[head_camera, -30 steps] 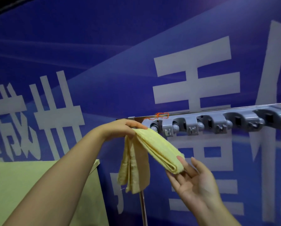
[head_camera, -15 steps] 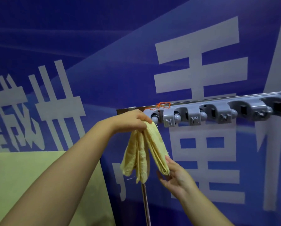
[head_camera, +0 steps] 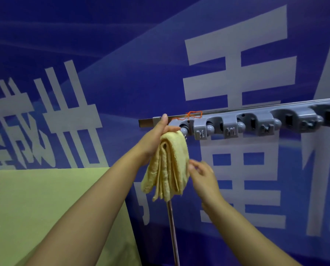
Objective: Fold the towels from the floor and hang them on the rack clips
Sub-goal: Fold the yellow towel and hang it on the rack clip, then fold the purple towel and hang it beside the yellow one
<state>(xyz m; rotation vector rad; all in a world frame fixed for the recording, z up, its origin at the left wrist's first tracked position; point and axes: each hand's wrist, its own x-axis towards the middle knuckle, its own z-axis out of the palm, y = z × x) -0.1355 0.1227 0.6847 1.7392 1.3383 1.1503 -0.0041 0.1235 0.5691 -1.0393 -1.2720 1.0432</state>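
Gripping one folded towel [head_camera: 167, 166]: left hand [head_camera: 156, 139]; right hand [head_camera: 201, 176] relaxed, empty.

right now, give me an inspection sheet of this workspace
surface: green table at lower left, bare where visible
job's things: folded yellow towel hangs just below the leftmost clip of the grey rack; other clips hold nothing
clutter: orange string tied on the rail
grippers: left hand grips the towel's top; right hand by its right edge, blurred
cables: nothing seen
surroundings: blue banner with white characters; metal pole under the towel
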